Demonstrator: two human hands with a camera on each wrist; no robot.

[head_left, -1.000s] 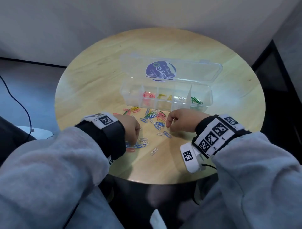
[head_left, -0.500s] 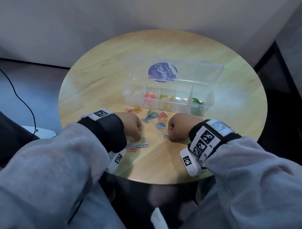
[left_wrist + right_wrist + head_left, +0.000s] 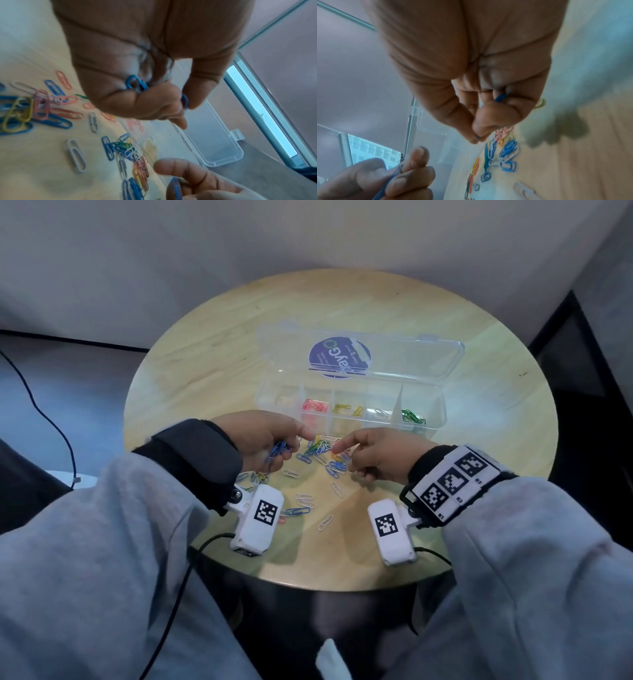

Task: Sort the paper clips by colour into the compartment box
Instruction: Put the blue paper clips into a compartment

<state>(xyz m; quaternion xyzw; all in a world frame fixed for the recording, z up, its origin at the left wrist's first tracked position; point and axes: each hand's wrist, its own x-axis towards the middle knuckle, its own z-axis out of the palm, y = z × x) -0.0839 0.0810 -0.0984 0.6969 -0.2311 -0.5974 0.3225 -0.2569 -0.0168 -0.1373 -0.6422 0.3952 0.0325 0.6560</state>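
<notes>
Loose paper clips (image 3: pixel 325 458) in several colours lie on the round table in front of the clear compartment box (image 3: pixel 435 419). Its lid (image 3: pixel 411 361) lies open behind it. In the box, pink clips (image 3: pixel 315 405), yellow clips (image 3: pixel 346 409), white clips (image 3: pixel 376 414) and green clips (image 3: pixel 412 417) sit in separate compartments. My left hand (image 3: pixel 291 446) hovers over the pile's left edge and grips a bunch of blue clips (image 3: pixel 135 82). My right hand (image 3: pixel 342 453) is over the pile's right side. It holds a blue clip (image 3: pixel 500 97) in its curled fingers, and its thumb and forefinger are pinched together.
The wooden table (image 3: pixel 205 364) ends in a rounded near edge just under my wrists. More clips (image 3: pixel 305 505) lie scattered toward that edge. A dark cable (image 3: pixel 51 422) runs over the floor at the left. A pale wall stands behind the table.
Both hands have risen off the clip pile and turned palm-inward. They now hold blue clips above the table, slightly nearer the box.
</notes>
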